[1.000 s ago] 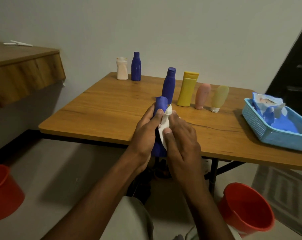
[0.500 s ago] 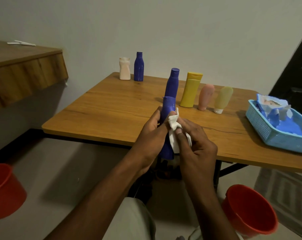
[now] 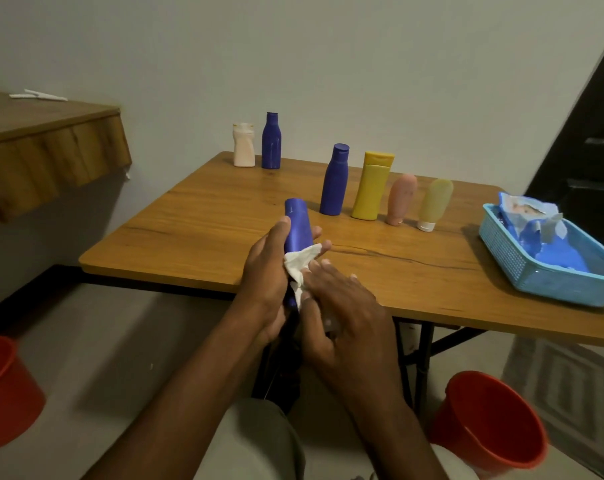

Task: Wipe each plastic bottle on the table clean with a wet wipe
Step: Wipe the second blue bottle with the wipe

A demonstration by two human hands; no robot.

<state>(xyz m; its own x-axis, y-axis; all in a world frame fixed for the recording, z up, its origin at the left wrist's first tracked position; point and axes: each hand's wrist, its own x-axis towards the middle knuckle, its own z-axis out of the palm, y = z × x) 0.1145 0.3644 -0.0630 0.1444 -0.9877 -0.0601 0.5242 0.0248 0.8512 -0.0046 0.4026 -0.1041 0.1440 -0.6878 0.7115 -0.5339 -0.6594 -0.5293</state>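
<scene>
Head view: nearest, the right grip [image 3: 345, 306] pinches the wipe [image 3: 298, 263] onto the blue bottle [image 3: 297, 226], which the left grip [image 3: 265, 278] wraps just beside it. The bottle's long axis runs up and away, bare end beyond both grips, above the counter [image 3: 414, 289].

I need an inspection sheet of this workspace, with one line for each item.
Surface: wooden table, one dark crack line.
Job's things: held blue bottle with white wipe on it; standing: cream bottle, small blue bottle, tall blue bottle, yellow bottle, pink tube, pale tube.
Clutter: blue basket holding wipe pack.
Hands: left hand grips the bottle; right hand holds the wipe.
Cables: nothing seen.
Surroundings: left red bucket, right red bucket, wooden shelf.
</scene>
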